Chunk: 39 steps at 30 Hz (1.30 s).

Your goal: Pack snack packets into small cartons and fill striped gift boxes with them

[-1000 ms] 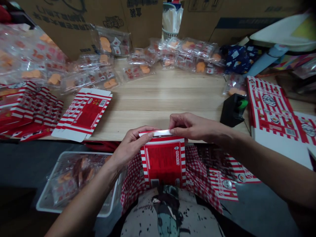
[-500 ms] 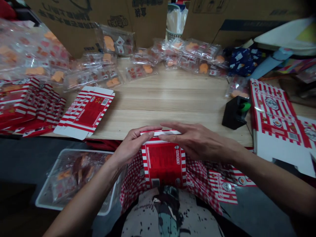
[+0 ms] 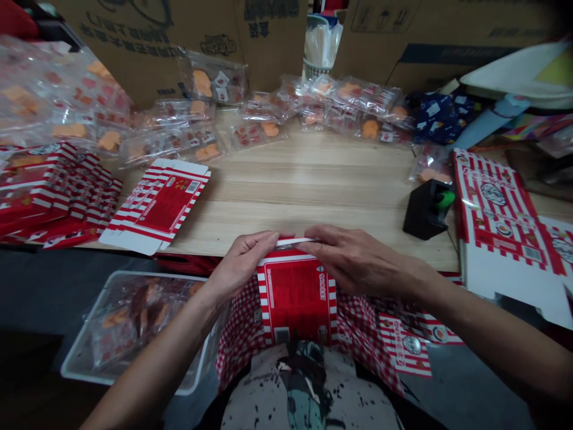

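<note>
A red and white striped cardboard box (image 3: 298,298) rests upright against my body, its printed red panel facing up toward me. My left hand (image 3: 246,257) grips the box's upper left corner, with the thumb on the top edge. At the upper right corner, my right hand (image 3: 353,257) has its fingers bent over the same edge. A narrow white flap shows between the two thumbs, with a dark slit beside it. The far side of the box and several of my fingertips are hidden.
A flattened box (image 3: 165,200) lies left on the table (image 3: 295,185), near stacked filled boxes (image 3: 45,185). Clear packets (image 3: 259,128) line the back. At right are a black tape dispenser (image 3: 427,209) and flat cartons (image 3: 501,209). A white bin (image 3: 71,358) holds packets below.
My right hand has drawn slightly right, and its fingers have bent down over the box's top edge. The top flap now looks narrower. My left hand has barely moved.
</note>
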Available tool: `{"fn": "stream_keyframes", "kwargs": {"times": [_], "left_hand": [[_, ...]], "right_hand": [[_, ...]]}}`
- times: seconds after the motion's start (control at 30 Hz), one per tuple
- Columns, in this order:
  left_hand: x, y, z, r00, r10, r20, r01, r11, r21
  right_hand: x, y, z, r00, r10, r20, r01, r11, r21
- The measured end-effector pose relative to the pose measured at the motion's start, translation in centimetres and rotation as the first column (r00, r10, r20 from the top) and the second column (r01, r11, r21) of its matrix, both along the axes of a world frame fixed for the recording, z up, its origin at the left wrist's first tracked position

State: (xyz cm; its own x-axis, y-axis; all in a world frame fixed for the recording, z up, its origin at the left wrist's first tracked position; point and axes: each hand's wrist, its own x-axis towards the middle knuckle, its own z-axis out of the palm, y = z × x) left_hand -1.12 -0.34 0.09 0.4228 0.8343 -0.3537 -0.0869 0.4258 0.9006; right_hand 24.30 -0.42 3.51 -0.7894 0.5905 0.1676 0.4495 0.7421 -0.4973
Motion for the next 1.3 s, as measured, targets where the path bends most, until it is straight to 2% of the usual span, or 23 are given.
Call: {"fn": "stream_keyframes", "kwargs": {"times": [0.1, 0.17, 0.2, 0.27, 0.33, 0.37, 0.43, 0.5, 0.6, 0.7, 0.73, 0.83, 0.93, 1.03, 1.1, 1.2, 1.3], "left_hand": [[0.0, -0.1, -0.2, 0.997, -0.042, -0.07, 0.048, 0.995, 0.087], [-0.1, -0.1, -0.3, 0.994, -0.06, -0.093, 0.07, 0.992, 0.109], [-0.1, -0.1, -0.3, 0.995, -0.06, -0.084, 0.068, 0.993, 0.101], [-0.3, 0.0, -0.5, 0.998, -0.042, -0.052, 0.045, 0.997, 0.062], [-0.5, 0.1, -0.6, 1.0, -0.017, -0.026, 0.018, 1.0, 0.026], [-0.6, 0.1, -0.7, 1.0, -0.005, -0.023, 0.006, 1.0, 0.014], [-0.8, 0.3, -0.7, 1.0, 0.004, -0.022, -0.005, 1.0, -0.009], [-0.9, 0.5, -0.5, 1.0, -0.008, -0.018, 0.007, 0.999, -0.035], [-1.0, 0.8, 0.1, 0.997, -0.074, -0.029, 0.073, 0.997, -0.033], [-1.3, 1.1, 0.5, 0.988, -0.152, -0.029, 0.152, 0.988, 0.009], [-1.4, 1.2, 0.5, 0.984, -0.174, -0.03, 0.175, 0.984, 0.029], [-1.6, 1.4, 0.5, 0.974, -0.208, -0.094, 0.219, 0.966, 0.138], [-1.7, 1.5, 0.4, 0.969, -0.177, -0.174, 0.218, 0.943, 0.253], [-1.7, 1.2, 0.4, 0.976, -0.151, -0.16, 0.187, 0.952, 0.241], [-1.6, 1.0, 0.5, 0.98, -0.143, -0.137, 0.169, 0.964, 0.206], [-1.6, 0.8, 0.5, 0.982, -0.141, -0.128, 0.164, 0.966, 0.2], [-1.6, 1.0, 0.3, 0.979, -0.152, -0.14, 0.179, 0.962, 0.206]], "right_hand": [[-0.5, 0.0, 0.4, 0.989, -0.016, 0.145, 0.022, 0.999, -0.041], [-0.5, 0.1, 0.6, 0.984, -0.022, 0.176, 0.034, 0.997, -0.067], [-0.4, 0.1, 0.6, 0.989, -0.017, 0.148, 0.03, 0.996, -0.087], [0.0, 0.1, 0.5, 0.999, -0.036, -0.033, 0.031, 0.988, -0.149], [0.5, 0.1, 0.3, 0.952, -0.184, -0.244, 0.112, 0.953, -0.282], [0.6, 0.1, 0.2, 0.912, -0.288, -0.293, 0.167, 0.911, -0.377], [0.7, 0.2, 0.0, 0.861, -0.442, -0.252, 0.236, 0.786, -0.571], [0.6, 0.4, -0.1, 0.871, -0.459, -0.175, 0.202, 0.66, -0.724], [0.2, 0.6, -0.1, 0.876, -0.454, -0.163, 0.096, 0.496, -0.863], [-0.1, 0.8, 0.1, 0.86, -0.488, -0.151, 0.057, 0.386, -0.921], [-0.3, 0.8, 0.1, 0.858, -0.493, -0.143, 0.058, 0.371, -0.927], [-0.6, 0.9, 0.2, 0.854, -0.505, -0.126, 0.086, 0.376, -0.923], [-0.6, 1.4, 0.2, 0.841, -0.531, -0.104, 0.102, 0.344, -0.933], [-0.3, 2.5, 0.1, 0.862, -0.503, -0.063, 0.09, 0.275, -0.957], [-0.1, 3.4, 0.3, 0.89, -0.453, -0.047, 0.077, 0.252, -0.965], [0.1, 4.5, 0.8, 0.926, -0.376, -0.037, 0.064, 0.253, -0.965], [0.1, 4.9, 1.1, 0.954, -0.3, -0.02, 0.075, 0.302, -0.95]]}}
